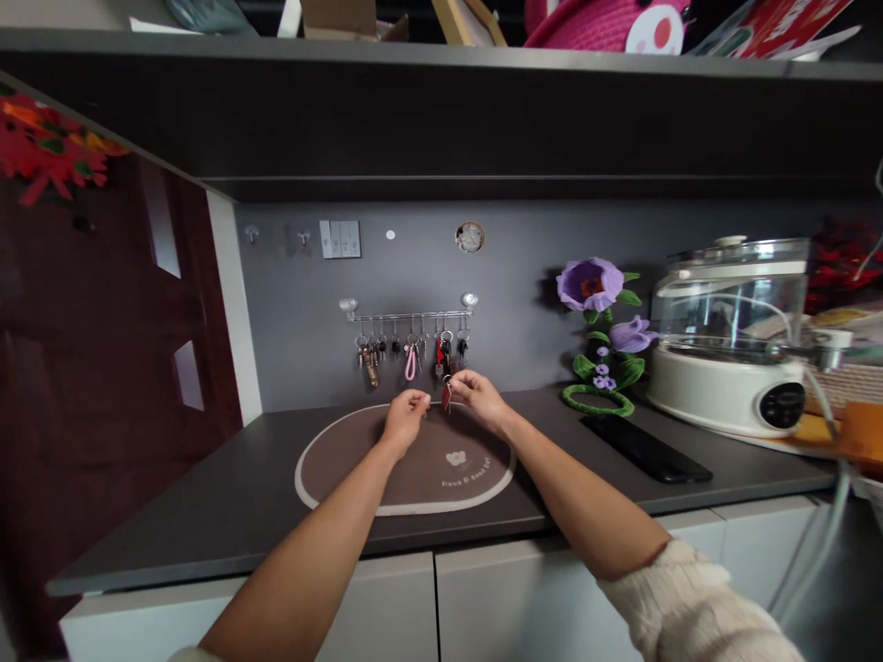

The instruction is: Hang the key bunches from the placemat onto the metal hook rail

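My right hand (477,398) pinches a key ring with a small red tag (446,395), held above the far part of the oval brown mat (338,464). Beside it on the left, my left hand (407,418) is closed in a pinch. Something tiny may be at its fingertips, but I cannot make it out. Behind both hands, a hook rail (414,317) on the grey wall carries several hanging key bunches. Among them are a pink strap (410,363), a patterned brown fob (372,370) and a red fob (440,352).
A black phone (645,448) lies on the dark counter (200,496) to the right. Behind it stand a purple flower ornament (591,285) and a white appliance with a clear top (724,386). A dark shelf (441,119) overhangs the counter.
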Motion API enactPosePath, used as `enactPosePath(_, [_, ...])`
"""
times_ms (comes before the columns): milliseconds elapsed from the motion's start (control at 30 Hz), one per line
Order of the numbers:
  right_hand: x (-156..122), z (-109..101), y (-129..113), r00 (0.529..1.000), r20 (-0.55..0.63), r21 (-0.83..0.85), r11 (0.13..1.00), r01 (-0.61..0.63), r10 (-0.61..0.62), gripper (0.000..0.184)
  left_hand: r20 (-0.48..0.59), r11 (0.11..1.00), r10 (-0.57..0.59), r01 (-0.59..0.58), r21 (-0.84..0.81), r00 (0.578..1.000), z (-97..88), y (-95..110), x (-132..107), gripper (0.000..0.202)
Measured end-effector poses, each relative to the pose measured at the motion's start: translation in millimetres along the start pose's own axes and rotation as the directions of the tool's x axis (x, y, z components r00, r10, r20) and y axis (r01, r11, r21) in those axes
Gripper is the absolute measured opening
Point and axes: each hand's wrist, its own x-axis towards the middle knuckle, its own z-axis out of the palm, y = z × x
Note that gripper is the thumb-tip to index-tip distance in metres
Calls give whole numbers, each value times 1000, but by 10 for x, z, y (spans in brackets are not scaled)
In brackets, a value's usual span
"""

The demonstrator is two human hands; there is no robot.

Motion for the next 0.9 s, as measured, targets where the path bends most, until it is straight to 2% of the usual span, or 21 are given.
enactPosePath(167, [117,-164,-133,995,-97,0,1000,9,-9,31,11,999,4,-4,40,1000,11,-63,-4,22])
enactPosePath(400, [426,-354,-364,967,-253,49,999,-15,27,13,23,996,-40,38,77,999,30,-131,-2,14])
enactPosePath(667, [781,-392,-528,930,-356,60,995,-81,97,12,16,991,-80,78,107,997,32,-100,-13,11])
enactPosePath(900, [888,-366,-571,910,-387,31,988,-152,152,14,27,991,-81,77,111,996,36,-142,5,12])
